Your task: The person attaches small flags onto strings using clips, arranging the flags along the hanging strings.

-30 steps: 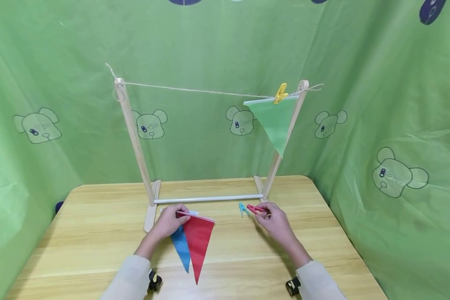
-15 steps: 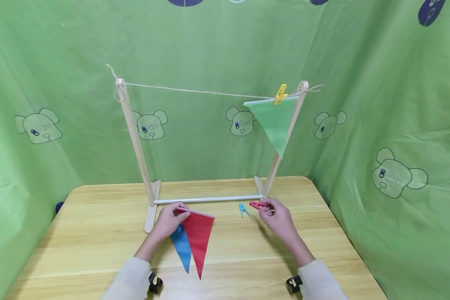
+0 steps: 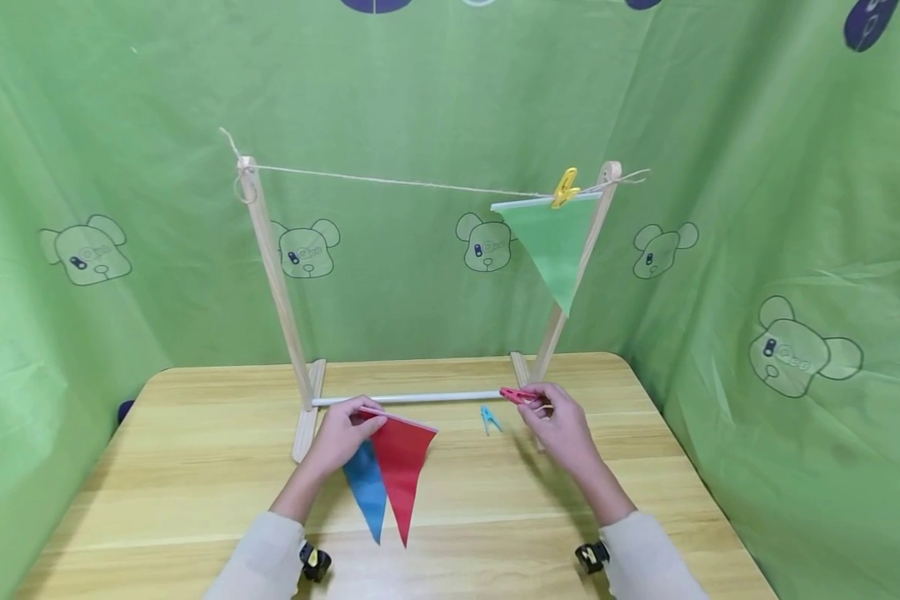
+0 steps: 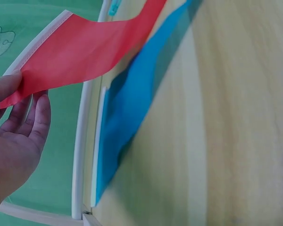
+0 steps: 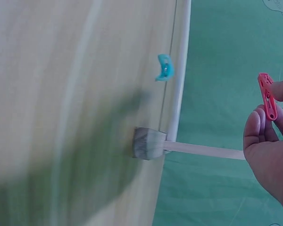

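Green flag (image 3: 551, 242) already hangs from the string (image 3: 390, 180) by a yellow peg (image 3: 565, 188), close to the right post. Left hand (image 3: 342, 437) pinches the top edge of the red flag (image 3: 401, 467), lifted off the table (image 3: 195, 467); right hand (image 3: 562, 425) pinches a red peg (image 3: 519, 396). Blue flag (image 3: 365, 487) and blue peg (image 3: 488, 418) lie on the table, not yet used. String left of the green flag is bare, with open room beneath it down to the base rod (image 3: 412, 399).
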The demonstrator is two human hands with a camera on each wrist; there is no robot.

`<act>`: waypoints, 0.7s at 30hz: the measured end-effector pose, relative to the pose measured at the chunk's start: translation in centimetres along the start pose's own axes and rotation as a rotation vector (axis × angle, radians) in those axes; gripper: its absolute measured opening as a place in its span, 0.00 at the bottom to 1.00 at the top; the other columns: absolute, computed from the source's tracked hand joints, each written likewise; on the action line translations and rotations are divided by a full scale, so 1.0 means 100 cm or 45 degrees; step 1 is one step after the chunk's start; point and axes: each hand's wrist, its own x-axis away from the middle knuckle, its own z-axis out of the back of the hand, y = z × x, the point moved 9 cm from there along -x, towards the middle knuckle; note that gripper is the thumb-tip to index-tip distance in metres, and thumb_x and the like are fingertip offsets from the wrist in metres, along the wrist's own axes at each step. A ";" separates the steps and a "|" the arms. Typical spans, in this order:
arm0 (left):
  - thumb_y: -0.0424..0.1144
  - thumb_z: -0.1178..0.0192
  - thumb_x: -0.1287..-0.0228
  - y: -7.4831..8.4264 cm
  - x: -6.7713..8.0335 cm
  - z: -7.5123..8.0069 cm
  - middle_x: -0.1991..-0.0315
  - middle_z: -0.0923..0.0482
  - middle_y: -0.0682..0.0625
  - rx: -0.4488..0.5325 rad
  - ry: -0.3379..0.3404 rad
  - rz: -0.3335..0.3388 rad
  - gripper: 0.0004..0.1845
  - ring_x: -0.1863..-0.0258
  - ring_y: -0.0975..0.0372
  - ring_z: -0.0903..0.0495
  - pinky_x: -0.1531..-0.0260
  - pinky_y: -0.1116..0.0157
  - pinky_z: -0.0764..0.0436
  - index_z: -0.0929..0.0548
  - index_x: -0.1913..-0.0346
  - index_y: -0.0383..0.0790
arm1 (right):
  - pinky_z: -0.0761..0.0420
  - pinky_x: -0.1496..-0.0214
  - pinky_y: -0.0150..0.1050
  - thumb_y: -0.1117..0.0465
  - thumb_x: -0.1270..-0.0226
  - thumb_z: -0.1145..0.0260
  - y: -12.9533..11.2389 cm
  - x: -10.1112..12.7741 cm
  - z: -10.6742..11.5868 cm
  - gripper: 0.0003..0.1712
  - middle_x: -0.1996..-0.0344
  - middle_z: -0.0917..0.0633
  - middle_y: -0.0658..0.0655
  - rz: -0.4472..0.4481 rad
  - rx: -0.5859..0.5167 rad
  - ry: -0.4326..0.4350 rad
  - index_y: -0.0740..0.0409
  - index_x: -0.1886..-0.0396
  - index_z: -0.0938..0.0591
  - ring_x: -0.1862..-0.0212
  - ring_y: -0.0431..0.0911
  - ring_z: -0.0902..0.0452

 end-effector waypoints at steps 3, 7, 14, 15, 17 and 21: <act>0.33 0.30 0.34 0.004 -0.001 -0.001 0.62 0.12 0.45 0.009 -0.014 -0.002 0.06 0.66 0.62 0.17 0.64 0.72 0.17 0.11 0.56 0.38 | 0.17 0.60 0.27 0.67 0.32 0.29 -0.007 -0.004 0.003 0.18 0.57 0.17 0.60 0.031 0.031 0.005 0.63 0.44 0.18 0.58 0.48 0.21; 0.33 0.30 0.35 0.010 -0.002 0.000 0.65 0.13 0.47 0.014 -0.006 -0.017 0.06 0.68 0.62 0.18 0.66 0.71 0.17 0.11 0.57 0.37 | 0.17 0.59 0.26 0.68 0.32 0.29 -0.015 -0.008 0.007 0.18 0.57 0.17 0.60 0.078 0.062 0.013 0.64 0.44 0.18 0.58 0.47 0.21; 0.32 0.29 0.35 0.019 -0.006 0.001 0.65 0.13 0.44 0.033 0.020 -0.009 0.07 0.70 0.61 0.18 0.68 0.71 0.18 0.12 0.56 0.35 | 0.17 0.57 0.28 0.69 0.34 0.27 -0.029 -0.012 0.011 0.17 0.58 0.17 0.60 0.169 0.137 0.047 0.65 0.46 0.17 0.58 0.47 0.20; 0.32 0.29 0.36 0.021 -0.006 0.001 0.65 0.13 0.44 0.032 0.025 -0.007 0.08 0.70 0.61 0.18 0.68 0.72 0.18 0.13 0.56 0.35 | 0.16 0.56 0.29 0.68 0.34 0.27 -0.031 -0.012 0.011 0.17 0.58 0.17 0.60 0.181 0.150 0.048 0.65 0.46 0.17 0.58 0.48 0.20; 0.32 0.29 0.36 0.025 -0.006 0.002 0.64 0.13 0.43 0.029 0.031 -0.007 0.09 0.69 0.60 0.17 0.67 0.72 0.17 0.13 0.54 0.35 | 0.15 0.56 0.32 0.68 0.35 0.27 -0.035 -0.013 0.012 0.18 0.58 0.17 0.60 0.201 0.179 0.056 0.64 0.46 0.17 0.58 0.48 0.20; 0.34 0.29 0.35 0.030 -0.007 0.002 0.62 0.13 0.41 0.031 0.038 -0.001 0.11 0.67 0.58 0.16 0.65 0.72 0.16 0.14 0.53 0.34 | 0.13 0.54 0.38 0.69 0.36 0.26 -0.042 -0.014 0.013 0.19 0.59 0.17 0.60 0.226 0.176 0.060 0.64 0.46 0.17 0.58 0.49 0.19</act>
